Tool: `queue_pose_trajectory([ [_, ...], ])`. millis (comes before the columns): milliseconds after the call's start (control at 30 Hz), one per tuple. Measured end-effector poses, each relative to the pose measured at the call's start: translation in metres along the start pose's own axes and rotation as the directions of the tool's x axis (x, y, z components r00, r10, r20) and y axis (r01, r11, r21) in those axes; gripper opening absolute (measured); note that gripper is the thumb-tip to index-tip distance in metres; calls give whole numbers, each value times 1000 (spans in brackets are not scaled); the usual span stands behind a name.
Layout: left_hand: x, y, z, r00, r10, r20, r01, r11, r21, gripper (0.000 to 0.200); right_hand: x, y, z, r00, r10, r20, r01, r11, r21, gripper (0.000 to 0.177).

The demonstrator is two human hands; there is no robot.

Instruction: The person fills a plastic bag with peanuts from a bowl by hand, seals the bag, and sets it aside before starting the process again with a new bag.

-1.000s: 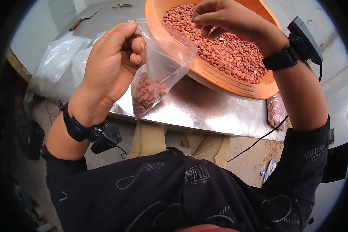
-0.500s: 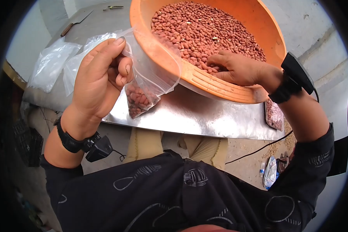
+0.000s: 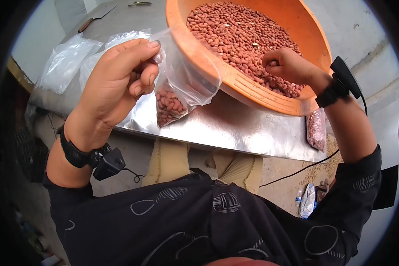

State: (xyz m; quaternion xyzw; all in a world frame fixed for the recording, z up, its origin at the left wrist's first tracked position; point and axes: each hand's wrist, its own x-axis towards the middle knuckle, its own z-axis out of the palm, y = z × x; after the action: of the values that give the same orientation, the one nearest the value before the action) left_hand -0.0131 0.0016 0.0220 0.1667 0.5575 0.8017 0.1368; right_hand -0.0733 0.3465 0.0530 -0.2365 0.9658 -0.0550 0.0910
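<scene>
A clear plastic zip bag (image 3: 186,73) hangs from my left hand (image 3: 115,82), its upper edge pinched between thumb and fingers. Red-skinned peanuts (image 3: 170,106) fill the bag's bottom corner, and its upper part spreads against the tub's side. Inside the big orange tub (image 3: 248,91), my right hand (image 3: 290,66) is closed with curled fingers, just over the heap of peanuts (image 3: 235,40). Whatever lies within those fingers is hidden.
The tub tilts toward me on a metal table (image 3: 221,128). A filled bag of peanuts (image 3: 316,128) lies at the right edge. Empty plastic bags (image 3: 66,62), a knife (image 3: 95,18) and a small metal tool (image 3: 139,3) lie left and back. A black cable (image 3: 297,170) runs below.
My right hand has risen out of the peanuts and moved right and back, with its fingers curled. My left hand still holds the bag, slightly higher and further right in view.
</scene>
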Motion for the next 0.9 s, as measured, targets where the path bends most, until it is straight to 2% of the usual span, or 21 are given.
queue_pose_trajectory([
  [33,1,0,1,1000,1,-10,-1,1000,-9,18,4,4,-2,995,-59,-82,61,998,21,8],
  [100,8,1,2,999,1,-36,-2,1000,-23,18,12,-9,-17,994,-7,-113,34,972,234,7],
  [167,14,0,1,1000,13,-10,-14,999,-51,17,18,-37,-35,996,-24,-91,62,896,440,8],
  [267,20,-1,1,1000,18,6,-17,997,-71,17,35,-80,-48,979,-157,-128,202,816,541,18],
  [367,23,-1,0,999,26,27,-23,995,-92,16,47,-130,-51,975,-211,64,102,689,717,14],
  [467,22,-1,1,998,35,44,-29,993,-114,16,56,-147,-46,964,-217,154,68,762,644,14],
  [567,22,-1,1,997,32,65,-24,991,-133,16,60,-165,-31,987,-97,125,15,844,536,15],
  [600,22,-2,1,997,31,73,-21,990,-139,16,56,-165,-37,976,-163,146,72,870,489,23],
  [700,23,-2,1,997,43,68,-32,985,-167,16,49,-178,-39,984,-52,171,-56,820,570,32],
  [833,24,-6,2,996,67,63,-52,973,-227,15,43,-170,-50,975,-127,182,-4,808,589,34],
  [900,22,-6,5,997,68,20,-61,967,-249,16,49,-137,-52,975,-191,111,74,754,653,29],
])
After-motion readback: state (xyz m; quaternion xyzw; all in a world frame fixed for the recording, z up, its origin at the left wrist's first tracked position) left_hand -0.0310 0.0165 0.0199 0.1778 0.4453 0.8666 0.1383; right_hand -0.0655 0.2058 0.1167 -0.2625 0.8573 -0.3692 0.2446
